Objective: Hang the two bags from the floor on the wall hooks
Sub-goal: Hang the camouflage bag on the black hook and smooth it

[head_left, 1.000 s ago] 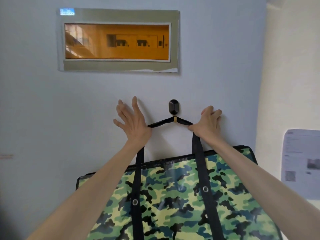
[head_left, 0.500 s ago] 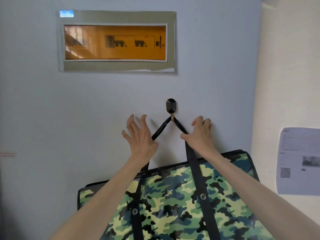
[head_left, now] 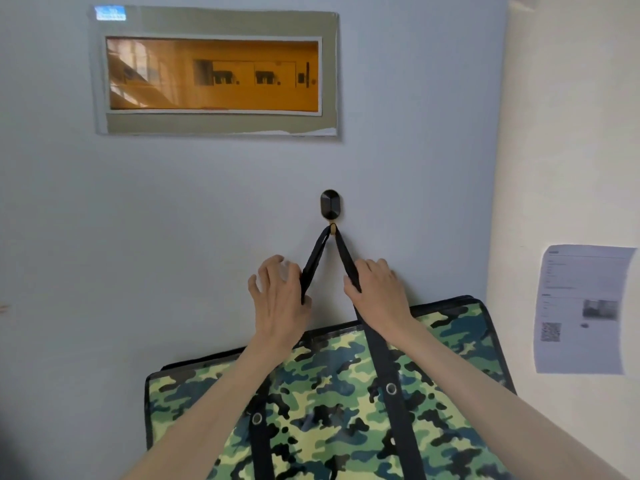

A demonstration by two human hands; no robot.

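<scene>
A camouflage bag (head_left: pixel 346 410) with black straps hangs flat against the pale blue wall. Its handle strap (head_left: pixel 341 251) loops over the small peg of a black oval wall hook (head_left: pixel 330 204) and forms a narrow upside-down V. My left hand (head_left: pixel 280 299) has its fingers curled beside the left leg of the strap, which runs between thumb and palm. My right hand (head_left: pixel 377 292) rests on the right leg, pinching it near the thumb. Only one bag and one hook are in view.
A framed panel with an orange window (head_left: pixel 214 74) is set in the wall above the hook. A printed paper sheet (head_left: pixel 585 310) is stuck on the cream wall to the right, past the corner (head_left: pixel 495 202).
The bag has dropped lower, and the strap has gone from a wide flat line to a steep V on the hook. Both hands slid down and inward, and my left fingers curled.
</scene>
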